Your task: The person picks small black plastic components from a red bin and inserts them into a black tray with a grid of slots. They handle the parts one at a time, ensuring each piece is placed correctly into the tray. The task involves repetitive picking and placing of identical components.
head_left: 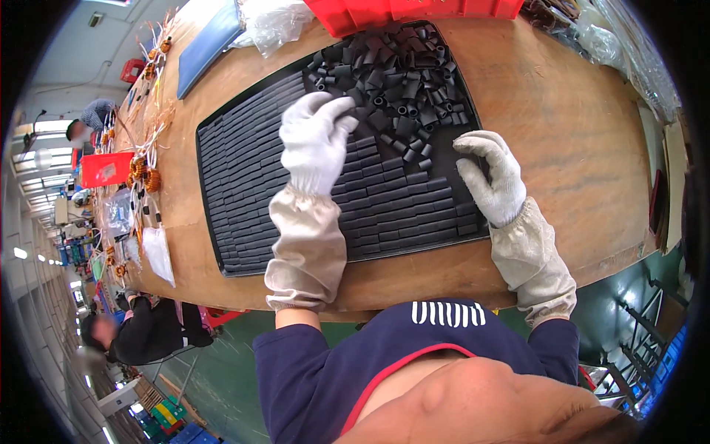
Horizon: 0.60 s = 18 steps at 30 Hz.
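Note:
A large black tray [209,222] lies on the table, filled on its left and near side with close rows of short black tubes [244,159]. Loose black tubes [403,81] are heaped at its far right. My left hand [318,137], in a white glove, is over the tray beside the heap. Its bent fingertips close on what looks like a black tube, partly hidden against the dark pile. My right hand [494,177], also gloved, hovers at the tray's right edge, thumb and fingers apart in a curve with nothing visible between them. Beige sleeve covers wrap both forearms.
The wooden table [562,148] extends to both sides. A red bin [414,13] stands beyond the tray. Clear plastic bags [274,26] and a blue flat folder [211,48] lie at the far left. Copper-wound coils [140,170] line the left edge, with a co-worker [159,329] nearby.

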### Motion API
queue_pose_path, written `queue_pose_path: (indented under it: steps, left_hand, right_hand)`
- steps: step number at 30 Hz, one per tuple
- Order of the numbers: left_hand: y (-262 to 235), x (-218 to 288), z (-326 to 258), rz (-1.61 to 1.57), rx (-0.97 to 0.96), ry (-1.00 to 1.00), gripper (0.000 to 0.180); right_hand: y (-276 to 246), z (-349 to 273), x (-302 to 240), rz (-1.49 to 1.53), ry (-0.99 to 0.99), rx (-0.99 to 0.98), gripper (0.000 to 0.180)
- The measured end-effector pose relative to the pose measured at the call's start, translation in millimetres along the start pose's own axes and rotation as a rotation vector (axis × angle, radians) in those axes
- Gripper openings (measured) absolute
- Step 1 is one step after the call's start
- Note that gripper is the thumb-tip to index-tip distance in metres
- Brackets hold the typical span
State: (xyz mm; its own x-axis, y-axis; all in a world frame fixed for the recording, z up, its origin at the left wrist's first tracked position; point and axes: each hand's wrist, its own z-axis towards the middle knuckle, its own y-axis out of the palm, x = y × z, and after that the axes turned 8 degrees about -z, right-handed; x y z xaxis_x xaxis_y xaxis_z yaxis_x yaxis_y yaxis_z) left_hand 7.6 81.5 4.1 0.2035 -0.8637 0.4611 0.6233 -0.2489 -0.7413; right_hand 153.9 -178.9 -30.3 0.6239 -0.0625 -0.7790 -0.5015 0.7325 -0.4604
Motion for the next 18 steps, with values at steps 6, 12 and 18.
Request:
queue_pose_path:
  steps: [6,12,18]
  left_hand:
    - [14,-38,-8,0.357,-0.105,-0.109,0.027]
    - [17,-36,-12,0.341,-0.092,-0.062,0.023]
    - [24,-34,-9,0.298,-0.105,-0.095,0.021]
  right_hand:
    - [-2,3,-5,0.043,0.036,-0.029,0.027]
    - [-1,2,-3,0.027,0.039,-0.046,0.024]
    - [1,2,-3,0.031,0.053,-0.052,0.022]
